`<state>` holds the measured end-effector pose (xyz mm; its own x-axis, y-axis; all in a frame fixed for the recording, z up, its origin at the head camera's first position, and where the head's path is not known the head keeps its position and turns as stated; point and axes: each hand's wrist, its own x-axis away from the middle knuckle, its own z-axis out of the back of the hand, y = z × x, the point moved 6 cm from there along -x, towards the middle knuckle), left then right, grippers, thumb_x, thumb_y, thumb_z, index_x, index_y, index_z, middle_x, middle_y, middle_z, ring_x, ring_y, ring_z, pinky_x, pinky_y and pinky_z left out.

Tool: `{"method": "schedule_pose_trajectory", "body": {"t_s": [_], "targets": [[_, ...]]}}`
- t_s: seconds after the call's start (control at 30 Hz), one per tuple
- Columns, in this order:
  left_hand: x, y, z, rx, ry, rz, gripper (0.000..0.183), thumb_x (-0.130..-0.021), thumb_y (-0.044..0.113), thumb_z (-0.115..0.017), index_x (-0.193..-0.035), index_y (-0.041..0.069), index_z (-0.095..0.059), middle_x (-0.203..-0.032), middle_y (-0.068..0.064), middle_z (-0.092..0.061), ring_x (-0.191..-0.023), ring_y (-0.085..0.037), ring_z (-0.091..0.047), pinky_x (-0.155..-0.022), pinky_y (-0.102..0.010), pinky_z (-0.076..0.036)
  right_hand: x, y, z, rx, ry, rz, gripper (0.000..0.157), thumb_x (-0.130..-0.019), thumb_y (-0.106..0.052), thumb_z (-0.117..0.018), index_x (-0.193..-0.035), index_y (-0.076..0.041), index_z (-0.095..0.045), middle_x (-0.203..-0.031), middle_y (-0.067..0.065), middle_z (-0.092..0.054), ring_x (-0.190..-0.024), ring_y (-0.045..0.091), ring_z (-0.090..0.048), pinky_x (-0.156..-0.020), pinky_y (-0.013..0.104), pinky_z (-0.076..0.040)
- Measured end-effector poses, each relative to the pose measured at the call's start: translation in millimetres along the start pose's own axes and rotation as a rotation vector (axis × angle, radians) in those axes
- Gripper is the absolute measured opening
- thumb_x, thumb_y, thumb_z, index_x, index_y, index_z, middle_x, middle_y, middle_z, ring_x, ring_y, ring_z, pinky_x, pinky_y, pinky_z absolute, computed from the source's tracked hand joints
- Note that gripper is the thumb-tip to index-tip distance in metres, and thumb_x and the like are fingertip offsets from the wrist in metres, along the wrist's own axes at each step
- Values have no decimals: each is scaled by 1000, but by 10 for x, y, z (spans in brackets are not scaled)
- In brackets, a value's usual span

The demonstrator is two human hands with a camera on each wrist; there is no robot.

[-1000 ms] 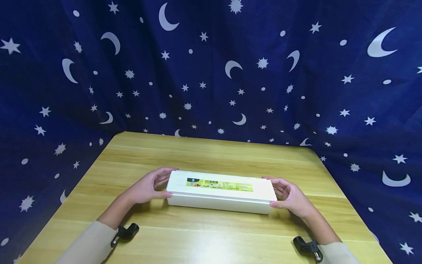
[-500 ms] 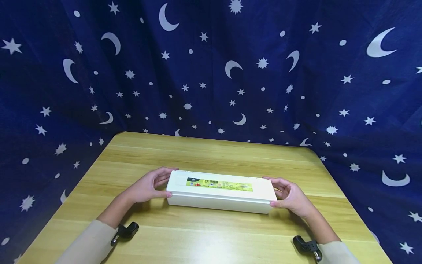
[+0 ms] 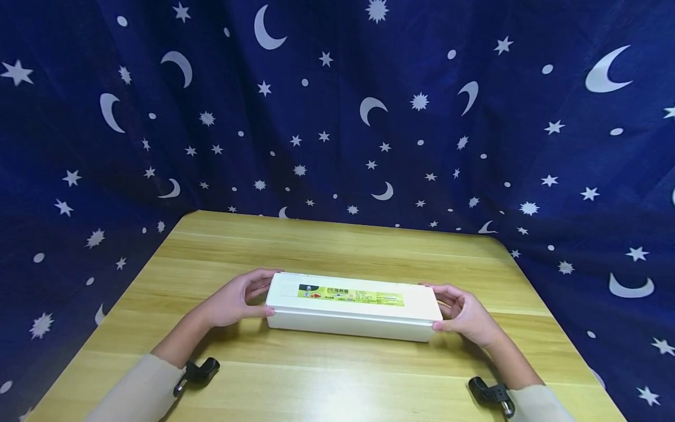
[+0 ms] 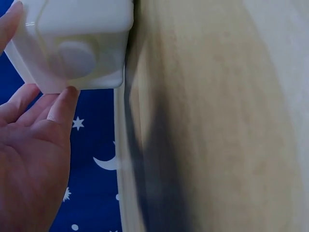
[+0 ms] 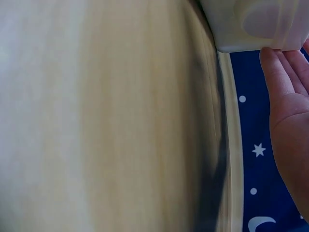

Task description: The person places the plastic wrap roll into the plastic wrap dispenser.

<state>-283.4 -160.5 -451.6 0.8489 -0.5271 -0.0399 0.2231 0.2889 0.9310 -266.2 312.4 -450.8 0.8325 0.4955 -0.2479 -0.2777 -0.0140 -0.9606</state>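
A long white cling film box (image 3: 348,325) with a yellow-green printed label on its lid lies lengthwise across the middle of the table, lid down flat. My left hand (image 3: 232,300) holds its left end, thumb at the front corner and fingers behind the back corner. At the other end my right hand (image 3: 471,319) grips it the same way. In the left wrist view the box's end wall (image 4: 77,58) shows a round disc, with fingertips against the box's edge. The right wrist view shows the opposite end wall (image 5: 227,29) and the fingers (image 5: 277,72) touching its edge.
The pale wooden table (image 3: 327,240) reaches back to a dark blue curtain (image 3: 337,105) with moons and stars, which also hangs along both sides. Black wrist-camera mounts (image 3: 197,373) stick out from the beige sleeves over the table's near part.
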Motion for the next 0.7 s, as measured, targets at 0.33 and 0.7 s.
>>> {"method": "schedule_pose_trajectory", "body": {"t_s": [0.33, 0.7], "targets": [[9, -1, 6, 21, 18, -5, 77, -81, 26, -88, -147, 13, -50, -161, -11, -43, -148, -38, -42, -119, -47, -36, 14, 27, 43, -43, -34, -6, 70, -76, 23, -72, -141, 19, -44, -150, -5, -57, -134, 8, -57, -106, 24, -50], [5, -10, -11, 43, 18, -21, 76, -80, 24, -89, -146, 14, -51, -160, -11, -44, -148, -40, -42, -118, -48, -37, 62, 73, 34, -100, -25, -12, 74, -77, 24, -70, -145, 14, -44, -153, -3, -55, -134, 13, -59, -105, 27, -52]]}}
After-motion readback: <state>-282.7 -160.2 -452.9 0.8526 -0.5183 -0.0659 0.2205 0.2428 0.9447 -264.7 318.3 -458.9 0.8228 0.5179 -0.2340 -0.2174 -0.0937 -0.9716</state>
